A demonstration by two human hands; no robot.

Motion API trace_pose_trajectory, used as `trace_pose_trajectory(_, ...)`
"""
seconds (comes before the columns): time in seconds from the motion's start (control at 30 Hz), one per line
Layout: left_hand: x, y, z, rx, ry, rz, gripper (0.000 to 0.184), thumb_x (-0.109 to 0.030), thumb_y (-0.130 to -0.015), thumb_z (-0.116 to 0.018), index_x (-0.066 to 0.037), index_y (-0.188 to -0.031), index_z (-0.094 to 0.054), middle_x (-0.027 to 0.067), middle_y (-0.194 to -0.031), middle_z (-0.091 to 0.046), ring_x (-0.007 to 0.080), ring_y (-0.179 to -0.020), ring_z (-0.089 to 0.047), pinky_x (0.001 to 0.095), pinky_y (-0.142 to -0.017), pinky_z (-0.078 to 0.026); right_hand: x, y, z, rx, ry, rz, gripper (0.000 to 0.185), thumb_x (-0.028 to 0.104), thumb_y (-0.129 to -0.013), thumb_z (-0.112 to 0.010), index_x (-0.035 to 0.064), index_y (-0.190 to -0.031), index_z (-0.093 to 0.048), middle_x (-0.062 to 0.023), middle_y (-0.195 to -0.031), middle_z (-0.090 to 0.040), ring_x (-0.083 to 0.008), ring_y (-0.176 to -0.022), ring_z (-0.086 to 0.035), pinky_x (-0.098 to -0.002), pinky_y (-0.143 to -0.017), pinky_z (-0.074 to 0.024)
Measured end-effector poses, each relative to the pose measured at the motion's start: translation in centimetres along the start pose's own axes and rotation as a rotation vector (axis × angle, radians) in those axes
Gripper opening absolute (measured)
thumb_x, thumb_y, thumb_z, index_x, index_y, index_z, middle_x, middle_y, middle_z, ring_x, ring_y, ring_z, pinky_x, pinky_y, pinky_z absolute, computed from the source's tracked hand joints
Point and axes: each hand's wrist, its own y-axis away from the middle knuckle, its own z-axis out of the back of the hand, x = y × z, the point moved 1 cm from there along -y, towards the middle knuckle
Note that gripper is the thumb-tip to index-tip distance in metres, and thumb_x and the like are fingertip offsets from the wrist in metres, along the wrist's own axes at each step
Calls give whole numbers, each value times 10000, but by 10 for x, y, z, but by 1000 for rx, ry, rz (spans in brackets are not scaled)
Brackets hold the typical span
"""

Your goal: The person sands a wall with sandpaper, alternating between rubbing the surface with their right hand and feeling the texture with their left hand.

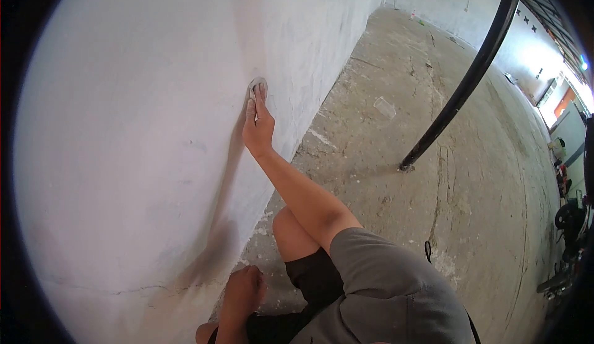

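Note:
Against the white wall [142, 127], my right hand [260, 121] presses a small whitish pad [255, 82], with the fingers laid over it and the thumb at its lower side. The pad's exact material is hard to make out. My left hand [246, 287] is low down beside the wall's base, near my knees, with its fingers curled in and no object visible in it. A thin crack [117, 292] runs along the lower part of the wall.
A black curved pole [467, 81] stands on the rough concrete floor [383, 158] to the right. A clear plastic cup [385, 107] lies on the floor behind it. A motorcycle [570, 232] is at the far right edge.

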Motion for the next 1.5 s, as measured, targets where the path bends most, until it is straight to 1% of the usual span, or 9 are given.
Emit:
trace_pose_trajectory(0.87,2,-2,-3,2,-23,-10,117,-70,-794,-686,-24,-890,-637,180,-868,-676,409,-842,-663,475,-762,-525,5,5,-3,7,-46,5,397,72,-1067,-449,-91,-1427,-489,-280,-1553,-404,-355,-1503,-313,-388,-1229,-287)
trace_pose_trajectory(0.93,2,-3,-5,0,-28,-6,113,-86,-806,-682,-23,-889,-636,183,-866,-674,414,-841,-660,479,-762,-524,9,6,-6,16,-5,-41,424,122,-1090,-431,-51,-1476,-455,-217,-1609,-354,-303,-1524,-288,-353,-1236,-256)
trace_pose_trajectory(1.13,-3,-5,-3,36,-105,2,148,-162,-880,-638,-18,-873,-607,202,-875,-664,423,-834,-652,525,-769,-513,9,4,-12,7,94,-57,467,200,-1087,-455,-21,-1498,-447,-220,-1612,-349,-308,-1508,-327,-348,-1212,-291)
trace_pose_trajectory(1.2,6,2,-12,44,-121,-4,155,-170,-877,-639,-19,-900,-607,206,-885,-664,422,-830,-655,525,-768,-514,-3,17,-16,4,237,179,485,236,-1079,-464,0,-1503,-456,-215,-1585,-401,-309,-1445,-440,-348,-1158,-369)
trace_pose_trajectory(1.27,7,1,-16,6,-133,-13,157,-164,-865,-644,-22,-924,-610,204,-892,-668,421,-827,-660,524,-768,-520,6,6,-9,-4,271,127,480,202,-1076,-442,-1,-1512,-441,-233,-1450,-557,-343,-1300,-584,-363,-1060,-469)
trace_pose_trajectory(1.37,3,2,-19,-32,-125,3,179,-160,-855,-639,-19,-963,-617,190,-888,-668,412,-858,-666,519,-799,-526,-7,-16,1,41,484,312,458,169,-1081,-421,-84,-1461,-455,-268,-1420,-563,-372,-1307,-568,-391,-1102,-459)
trace_pose_trajectory(1.4,2,2,-20,-17,-116,-13,183,-161,-853,-638,-14,-963,-621,191,-890,-672,408,-869,-673,516,-802,-531,-13,-13,1,58,325,128,467,119,-1044,-451,-105,-1453,-453,-278,-1433,-548,-384,-1314,-559,-418,-1109,-458)
trace_pose_trajectory(1.43,0,3,-20,-7,-114,-23,188,-161,-852,-636,-10,-962,-626,193,-891,-675,404,-879,-679,512,-805,-536,-49,-15,9,132,571,489,498,75,-989,-488,-109,-1451,-455,-281,-1437,-544,-383,-1316,-559,-427,-1110,-459)
trace_pose_trajectory(1.5,-1,3,-19,-28,-34,70,181,-149,-848,-625,0,-950,-639,203,-898,-691,404,-892,-693,511,-797,-545,-39,-1,4,131,684,574,544,49,-940,-514,-97,-1460,-448,-267,-1458,-532,-370,-1291,-583,-418,-1103,-466)
